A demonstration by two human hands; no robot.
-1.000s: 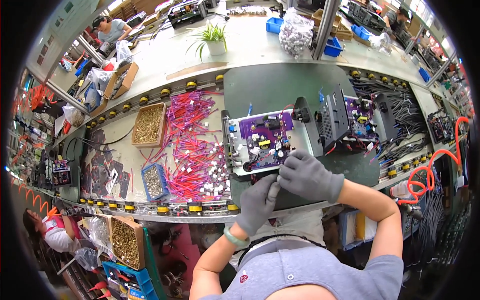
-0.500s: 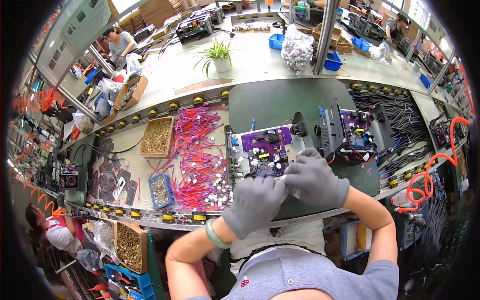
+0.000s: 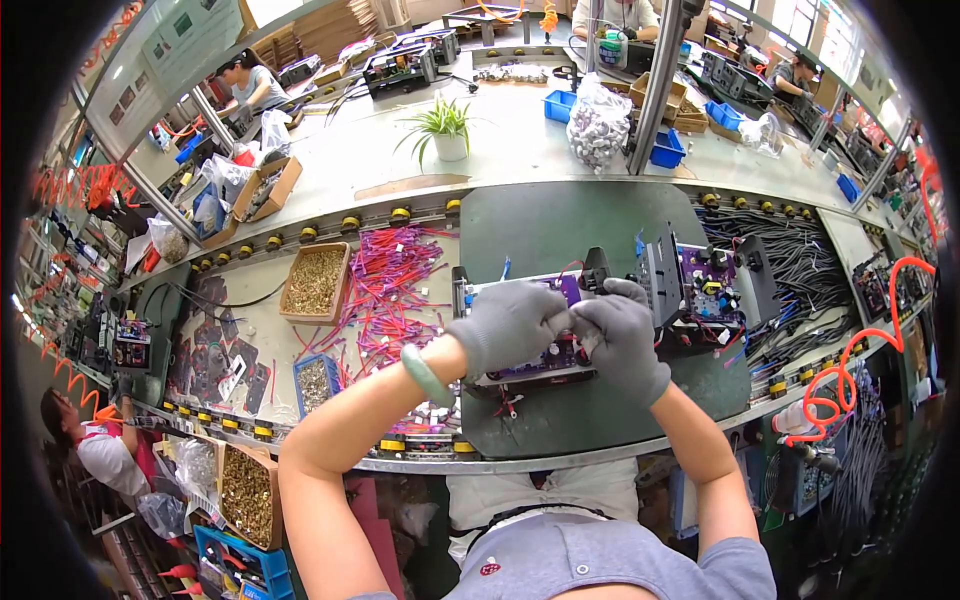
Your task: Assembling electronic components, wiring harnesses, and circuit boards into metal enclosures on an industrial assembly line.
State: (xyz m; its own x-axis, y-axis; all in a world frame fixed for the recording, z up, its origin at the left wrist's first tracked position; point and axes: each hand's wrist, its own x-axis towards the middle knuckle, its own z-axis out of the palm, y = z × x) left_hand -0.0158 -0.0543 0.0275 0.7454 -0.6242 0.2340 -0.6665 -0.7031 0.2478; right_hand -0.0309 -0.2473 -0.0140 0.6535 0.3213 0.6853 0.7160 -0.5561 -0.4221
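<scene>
A purple circuit board (image 3: 560, 362) in a metal frame lies on the dark green mat (image 3: 540, 230) in front of me. Both my hands wear grey gloves and rest on top of it. My left hand (image 3: 508, 323), with a green bangle at the wrist, covers the board's middle. My right hand (image 3: 622, 335) touches it, fingertips meeting over the board's right part. What the fingers pinch is hidden. A second purple board (image 3: 705, 285) with a black heat sink stands just to the right.
A heap of red and pink wires (image 3: 385, 285) lies left of the board, beside a box of brass parts (image 3: 315, 282) and a small blue tray (image 3: 318, 382). Black cables (image 3: 800, 262) fill the right. A potted plant (image 3: 445, 128) stands behind. Other people work around the benches.
My hands have moved up from the board's near edge onto its top, and my left arm has stretched further forward. The view has shifted slightly.
</scene>
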